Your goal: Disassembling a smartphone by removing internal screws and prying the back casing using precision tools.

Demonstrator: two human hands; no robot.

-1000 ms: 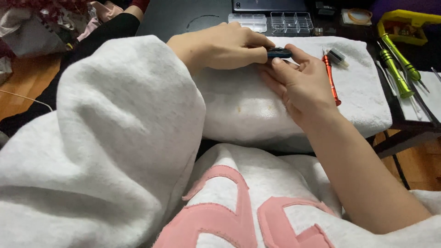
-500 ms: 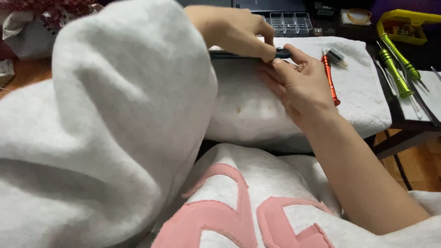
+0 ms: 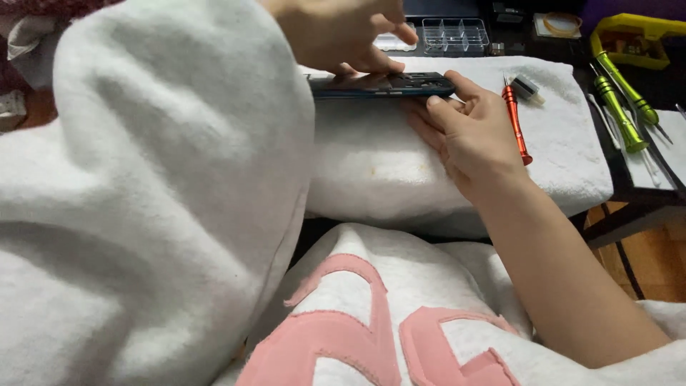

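**A:** Panel, head view. What do I have in hand here?

**B:** A dark, flat phone body (image 3: 382, 84), seen edge-on and lying level across the top of a folded white towel (image 3: 443, 157) on the bench (image 3: 643, 193). My right hand (image 3: 471, 132) props its right end, thumb on the upper edge and fingers curled beneath: a closed grip on the phone body. My left hand (image 3: 343, 36) presses its fingertips (image 3: 371, 66) down on the upper face, pinning rather than wrapping it.

**A:** How would you judge its handling?

**B:** Light and stiff, I judge, but thin, smooth-faced and likely fragile; it would slide under a loose pinch. The long side edges look like the safest hold, with the towel as a soft rest below.

**A:** And around it?

**B:** An orange screwdriver (image 3: 516, 123) lies on the towel just beside my right hand. Two green screwdrivers (image 3: 623, 100) lie well apart to the right. A clear compartment box (image 3: 454, 34) sits behind the phone body.
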